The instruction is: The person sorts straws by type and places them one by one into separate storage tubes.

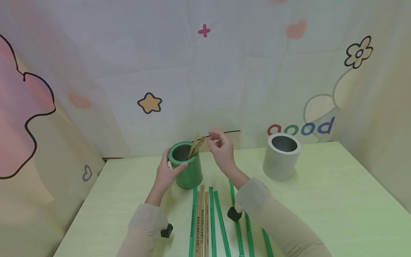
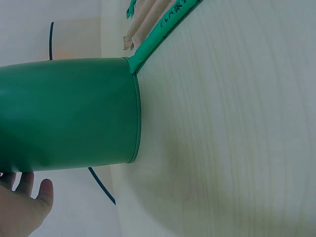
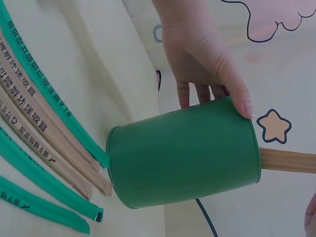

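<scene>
A green cylindrical container (image 1: 189, 175) stands near the back of the table. My left hand (image 1: 166, 172) holds it from the left, thumb at the front of the rim and fingers round the far side; the right wrist view also shows this left hand (image 3: 202, 59). Several thin brown paper-wrapped straws (image 1: 197, 146) lean out of the container's mouth toward the right. Just right of their upper ends is my right hand (image 1: 221, 148), fingers loosely bent with nothing seen between them. In the right wrist view only a bit of that hand (image 3: 311, 217) shows at the edge.
Green-wrapped straws (image 1: 221, 223) and brown-wrapped straws (image 1: 202, 221) lie in a row before the container, partly under my right forearm. A white cylindrical container (image 1: 279, 162) stands at the back right. A printed cloth (image 1: 224, 89) hangs behind the table.
</scene>
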A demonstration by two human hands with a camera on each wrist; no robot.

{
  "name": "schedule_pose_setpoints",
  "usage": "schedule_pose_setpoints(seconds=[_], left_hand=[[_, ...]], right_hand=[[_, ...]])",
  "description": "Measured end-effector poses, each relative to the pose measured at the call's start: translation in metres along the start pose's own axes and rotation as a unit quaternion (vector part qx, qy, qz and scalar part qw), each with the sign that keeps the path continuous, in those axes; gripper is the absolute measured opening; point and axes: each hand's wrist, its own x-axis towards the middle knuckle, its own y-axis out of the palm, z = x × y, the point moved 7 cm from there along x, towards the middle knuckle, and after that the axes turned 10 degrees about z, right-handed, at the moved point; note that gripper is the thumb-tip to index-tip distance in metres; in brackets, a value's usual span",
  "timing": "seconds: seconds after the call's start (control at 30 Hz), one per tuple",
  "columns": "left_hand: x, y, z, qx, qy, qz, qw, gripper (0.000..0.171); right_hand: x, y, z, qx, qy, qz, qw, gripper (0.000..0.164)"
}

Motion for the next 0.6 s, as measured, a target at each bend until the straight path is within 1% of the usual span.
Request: schedule_pose_setpoints(seconds=[0.2, 0.43, 0.47, 0.6], left_hand=[[-0.001, 0.0, -0.001, -0.002, 0.003, 0.002, 1.0, 0.097], [-0.002, 0.0, -0.003, -0.005, 0.001, 0.005, 1.0, 0.095], [-0.002, 0.0, -0.004, -0.006, 0.001, 0.005, 1.0, 0.095], [-0.002, 0.0, -0.004, -0.003, 0.001, 0.005, 1.0, 0.096]], right_hand=[[-0.005, -0.002, 0.0, -0.017, 0.0, 0.022, 1.0, 0.021], [-0.017, -0.003, -0.006, -0.069, 0.018, 0.061, 0.996, 0.022], [-0.019, -0.003, -0.007, -0.075, 0.02, 0.067, 0.995, 0.022], [-0.022, -0.003, -0.032, -0.091, 0.033, 0.091, 0.991, 0.022]])
